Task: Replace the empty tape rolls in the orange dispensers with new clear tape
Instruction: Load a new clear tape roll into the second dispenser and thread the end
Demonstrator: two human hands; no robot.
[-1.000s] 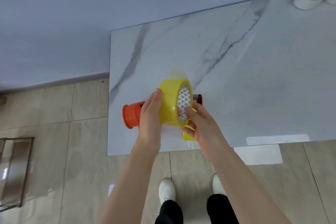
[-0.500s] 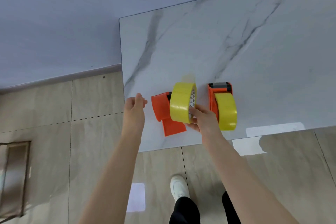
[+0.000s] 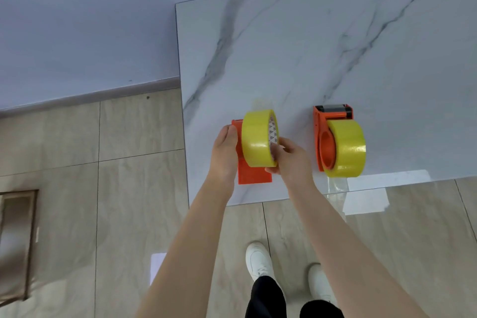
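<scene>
- The landmark is the marble-patterned surface (image 3: 322, 41), whose near-left corner sits above a tiled floor (image 3: 103, 214).
- Near that corner's front edge stands an orange dispenser (image 3: 254, 174), upright on its edge, with a yellow-tinted tape roll (image 3: 256, 144) against its right face.
- The left hand (image 3: 224, 151) curls around the left side of this dispenser, thumb on its upper left edge, gripping it.
- The right hand (image 3: 290, 160) holds the tape roll from the right, fingers (image 3: 275, 153) closed on the roll's rim and printed core; they are a little blurred.
- Whether the roll is fully seated on the dispenser's hub cannot be told, as roll and hands hide it.
- Further right along the same front edge, well apart from the hands, a second orange dispenser (image 3: 325, 137) stands with its own tape roll (image 3: 347, 150) mounted, its roller and cutter end pointing away from the person.
- A loose clear strip (image 3: 335, 188) hangs over the front edge of the surface just below that second roll.
- Below the surface's front edge, on the floor, are the person's white shoes (image 3: 258, 261) and dark trouser legs.
</scene>
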